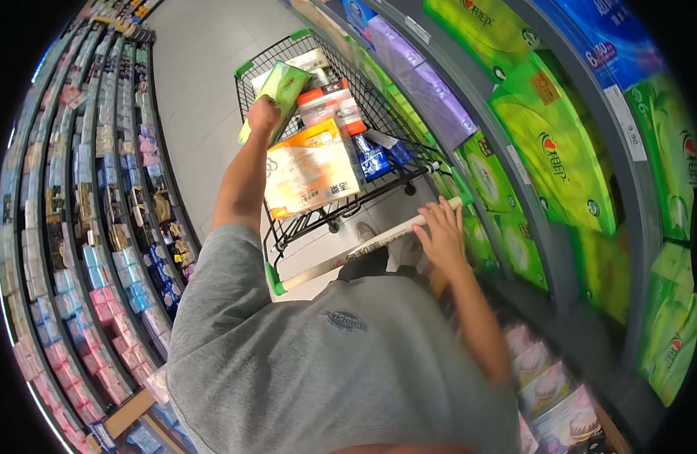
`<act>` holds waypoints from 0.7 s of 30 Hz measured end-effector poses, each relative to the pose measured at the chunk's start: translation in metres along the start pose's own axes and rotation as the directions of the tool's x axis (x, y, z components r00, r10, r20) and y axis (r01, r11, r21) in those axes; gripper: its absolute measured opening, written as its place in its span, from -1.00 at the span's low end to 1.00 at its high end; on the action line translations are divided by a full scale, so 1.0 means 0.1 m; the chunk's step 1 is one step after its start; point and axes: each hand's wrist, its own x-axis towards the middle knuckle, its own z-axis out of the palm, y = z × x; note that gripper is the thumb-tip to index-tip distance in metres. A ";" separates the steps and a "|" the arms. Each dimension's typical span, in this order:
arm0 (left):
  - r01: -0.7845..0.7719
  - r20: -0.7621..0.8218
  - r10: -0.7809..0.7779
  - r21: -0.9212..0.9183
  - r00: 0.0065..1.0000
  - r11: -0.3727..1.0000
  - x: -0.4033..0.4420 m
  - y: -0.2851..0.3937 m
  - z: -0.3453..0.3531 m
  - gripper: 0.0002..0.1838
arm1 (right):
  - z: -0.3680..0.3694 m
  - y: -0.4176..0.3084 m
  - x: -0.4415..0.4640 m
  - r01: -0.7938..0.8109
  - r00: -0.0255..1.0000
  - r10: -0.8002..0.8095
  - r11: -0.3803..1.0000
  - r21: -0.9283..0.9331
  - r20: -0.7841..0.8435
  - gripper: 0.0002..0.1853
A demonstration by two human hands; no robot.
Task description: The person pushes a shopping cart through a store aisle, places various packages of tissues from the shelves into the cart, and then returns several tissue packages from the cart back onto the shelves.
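My left hand (pixel 264 113) reaches into the shopping cart (pixel 398 121) and is closed on a green pack of tissues (pixel 289 85). The pack is tilted over the cart's left side, partly covered by my fingers. My right hand (pixel 442 231) holds the right end of the cart's pale handle (pixel 379 246), its fingers laid over the bar. Inside the cart stands an orange and white pack (pixel 312 168) nearest me. Behind it are a red and white pack (pixel 331 106) and a blue pack (pixel 373 155). A further white pack (pixel 309 59) lies toward the far end.
Shelves on the right hold large green tissue packs (pixel 549 151), purple packs (pixel 443 98) and a blue pack (pixel 598 30). Along the left run long shelves (pixel 84 197) of small packets. Grey tiled floor (pixel 189 83) lies between the left shelves and the cart.
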 end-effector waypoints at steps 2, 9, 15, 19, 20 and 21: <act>0.080 -0.045 -0.089 -0.171 0.995 0.982 0.03 -0.01 -0.01 -0.70 | 0.01 0.00 -0.04 0.011 1.000 -0.011 1.000 0.004 -0.005 -0.63; 0.223 0.005 -0.320 -0.727 0.948 0.649 0.54 -0.29 -0.55 -0.78 | 0.01 0.08 -0.16 0.031 0.999 -0.031 0.999 0.028 -0.015 -0.61; 0.309 0.290 -0.239 -0.950 0.927 0.045 0.50 -0.01 -1.75 -0.77 | -0.01 0.12 -0.24 0.100 0.995 -0.099 0.994 0.033 -0.008 -0.58; 0.178 0.151 -0.160 -0.968 0.976 0.176 -0.24 0.74 -2.61 -0.71 | -0.06 0.15 -0.28 0.131 0.991 -0.132 0.991 0.030 0.019 -0.56; 0.164 0.135 -0.166 -0.970 0.977 0.178 -0.35 0.81 -2.75 -0.71 | -0.07 0.17 -0.29 0.140 0.990 -0.141 0.990 0.030 0.029 -0.55; 0.124 0.109 -0.118 -0.984 0.987 0.131 -0.44 0.86 -2.88 -0.66 | -0.07 0.20 -0.29 0.155 0.988 -0.156 0.987 0.033 0.022 -0.55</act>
